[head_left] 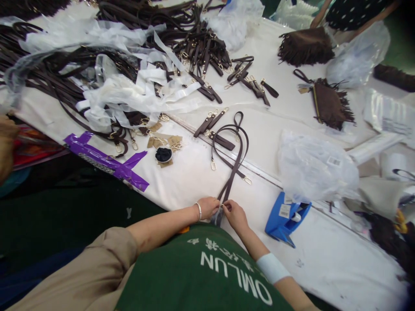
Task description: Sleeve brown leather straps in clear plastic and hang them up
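At the table's near edge, my left hand (208, 207) and my right hand (235, 215) come together, fingers pinched, on a long dark brown strap (232, 176). The strap runs away from me, looping and crossing itself, with gold clasps at its ends. Some clear or greyish wrapping shows below my fingers, against the green apron (207, 268). Just beyond the strap's loop lie several short brown wrist straps (210, 123) with gold clips. Exactly what the fingertips pinch is too small to make out.
Left and back hold a heap of brown straps (123, 65) with white wrapping strips (119, 97). A blue tape dispenser (287, 218) and plastic bags (317, 166) are at right. Fringed brown pouches (332, 103) lie farther back, near another person. Purple tape (106, 160) marks the left edge.
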